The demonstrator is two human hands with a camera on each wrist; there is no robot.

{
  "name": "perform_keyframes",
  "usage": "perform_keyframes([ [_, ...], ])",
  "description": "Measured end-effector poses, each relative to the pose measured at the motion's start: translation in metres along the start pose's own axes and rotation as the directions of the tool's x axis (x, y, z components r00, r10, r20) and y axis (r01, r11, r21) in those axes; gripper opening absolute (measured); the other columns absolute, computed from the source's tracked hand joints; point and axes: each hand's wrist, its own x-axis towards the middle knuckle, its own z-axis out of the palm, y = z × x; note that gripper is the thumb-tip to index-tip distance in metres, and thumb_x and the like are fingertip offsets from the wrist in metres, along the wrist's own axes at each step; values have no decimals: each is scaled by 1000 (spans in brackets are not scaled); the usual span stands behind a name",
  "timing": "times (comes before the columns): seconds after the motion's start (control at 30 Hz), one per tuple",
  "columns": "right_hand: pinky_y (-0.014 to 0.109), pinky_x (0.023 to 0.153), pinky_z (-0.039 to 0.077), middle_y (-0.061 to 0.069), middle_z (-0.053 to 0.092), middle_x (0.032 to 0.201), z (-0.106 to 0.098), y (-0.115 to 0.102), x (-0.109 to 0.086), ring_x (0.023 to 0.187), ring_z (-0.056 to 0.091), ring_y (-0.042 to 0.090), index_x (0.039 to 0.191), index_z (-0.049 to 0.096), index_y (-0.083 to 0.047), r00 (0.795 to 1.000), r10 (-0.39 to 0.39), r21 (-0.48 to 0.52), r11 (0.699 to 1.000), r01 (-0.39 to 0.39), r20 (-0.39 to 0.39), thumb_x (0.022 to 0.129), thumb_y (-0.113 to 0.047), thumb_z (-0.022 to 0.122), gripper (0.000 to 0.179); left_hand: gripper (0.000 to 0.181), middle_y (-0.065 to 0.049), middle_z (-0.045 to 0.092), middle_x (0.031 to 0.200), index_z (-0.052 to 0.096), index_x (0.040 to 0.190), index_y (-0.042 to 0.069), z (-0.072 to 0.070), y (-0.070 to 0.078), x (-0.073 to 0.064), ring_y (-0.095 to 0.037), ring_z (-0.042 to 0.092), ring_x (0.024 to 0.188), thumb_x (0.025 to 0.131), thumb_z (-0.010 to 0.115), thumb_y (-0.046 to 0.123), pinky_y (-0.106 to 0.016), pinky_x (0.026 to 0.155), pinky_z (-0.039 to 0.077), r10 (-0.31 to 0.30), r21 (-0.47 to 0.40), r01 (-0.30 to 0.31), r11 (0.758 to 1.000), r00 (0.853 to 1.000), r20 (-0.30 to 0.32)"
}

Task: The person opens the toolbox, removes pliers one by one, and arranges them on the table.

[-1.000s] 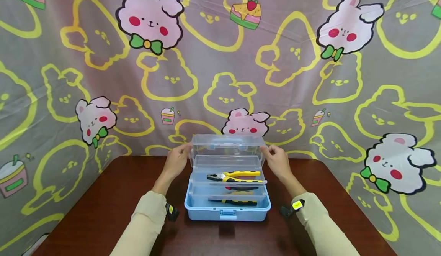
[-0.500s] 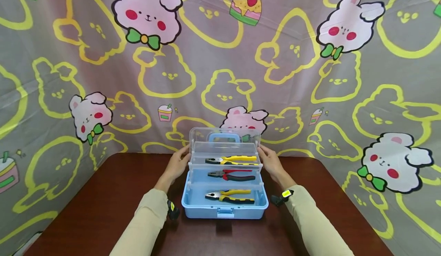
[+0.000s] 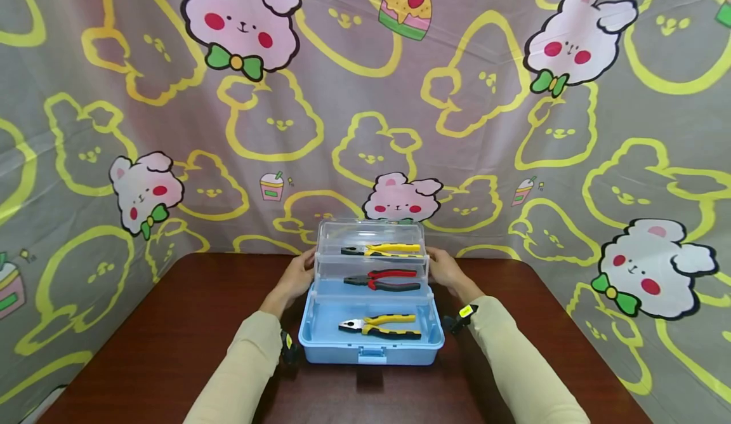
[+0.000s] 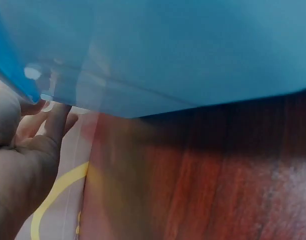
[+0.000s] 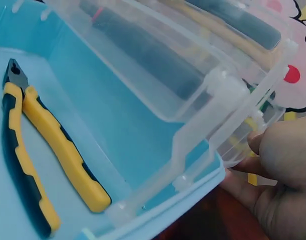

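A light-blue toolbox (image 3: 325, 353) stands unfolded on the table, its clear lid (image 3: 371, 227) tipped back behind two raised clear trays. Yellow-and-black pliers (image 3: 394, 333) lie in the blue bottom, also seen close in the right wrist view. Red-and-black pliers (image 3: 394, 286) rest in the lower tray, and a second yellow-and-black pair (image 3: 396, 247) in the upper one. At the back left corner my left hand (image 3: 298, 275) holds the lid's side, fingertips partly hidden behind the box. My right hand (image 5: 288, 165) pinches the lid's edge at the back right corner.
The dark red-brown wooden table (image 3: 188, 335) extends on both sides of the toolbox. A grey curtain (image 3: 485, 157) with cartoon rabbits hangs close behind the table's far edge. White hinged arms (image 5: 193, 135) link the trays to the box's side.
Both hands have moved the lid back and down behind the box. The trays have risen and spread apart, bringing all three pliers into plain view.
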Motion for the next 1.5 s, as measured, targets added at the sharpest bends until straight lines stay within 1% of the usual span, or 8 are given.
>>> perform_keyframes([
  [0.37, 35, 71, 57, 16, 68, 109, 4, 0, 0, 88, 65, 21, 142, 58, 4, 996, 86, -82, 993, -87, -7, 113, -13, 44, 36, 55, -24, 49, 151, 32, 160, -1, 1, -3, 0, -36, 47, 137, 109, 50, 6, -44, 102, 48, -93, -63, 95, 994, 995, 25],
  [0.57, 32, 69, 52, 12, 65, 98, 1, 7, 0, 81, 61, 19, 134, 62, 7, 994, 93, -134, 987, -85, 53, 113, -11, 43, 34, 53, -26, 47, 152, 35, 157, -5, 5, -7, 0, -37, 47, 137, 109, 51, 7, -45, 102, 47, -150, -127, 155, 980, 988, 48],
  [0.73, 35, 75, 53, 13, 66, 105, -1, 11, 3, 89, 62, 21, 135, 62, 8, 996, 52, -187, 982, -38, 73, 113, -12, 42, 36, 54, -27, 46, 152, 35, 157, -7, 5, -7, 1, -37, 45, 139, 109, 52, 10, -47, 106, 44, -162, -160, 168, 973, 986, 51],
  [0.93, 42, 83, 53, 14, 68, 114, -1, 13, 4, 98, 62, 26, 135, 64, 4, 999, -4, -397, 918, 24, 51, 111, -17, 45, 37, 55, -30, 45, 151, 31, 157, -9, 2, -10, -6, -39, 45, 139, 111, 48, 16, -49, 107, 42, -158, -58, 160, 985, 987, 42],
  [1.07, 46, 78, 55, 17, 69, 110, -5, 10, -1, 92, 66, 31, 139, 61, 3, 1000, -5, -445, 896, 5, 1, 110, -22, 48, 40, 54, -31, 51, 145, 34, 155, -9, -3, -8, -19, -41, 53, 131, 112, 47, 20, -53, 105, 44, -133, 55, 133, 990, 991, -3],
  [1.2, 55, 91, 51, 23, 66, 123, -14, 3, -6, 110, 63, 42, 139, 59, 5, 991, -89, -451, 892, 35, -98, 110, -24, 52, 42, 54, -30, 54, 142, 39, 154, -6, -9, 2, -39, -42, 58, 125, 112, 48, 26, -53, 99, 49, -106, 125, 110, 986, 994, -41],
  [1.3, 60, 100, 44, 26, 63, 133, -20, -8, -10, 122, 57, 45, 138, 60, 5, 970, -202, -480, 870, 112, -139, 109, -24, 53, 41, 61, -28, 52, 146, 40, 155, -4, -13, 13, -57, -43, 57, 127, 110, 53, 35, -54, 100, 48, -75, 189, 81, 979, 996, -42],
  [1.5, 54, 92, 51, 17, 70, 121, -16, -38, -15, 108, 66, 36, 136, 64, 1, 915, -392, -491, 818, 298, -98, 108, -21, 59, 36, 91, -26, 40, 157, 32, 159, -4, -13, 30, -96, -45, 45, 138, 97, 71, 49, -62, 105, 40, -24, 310, 14, 951, 999, 30],
])
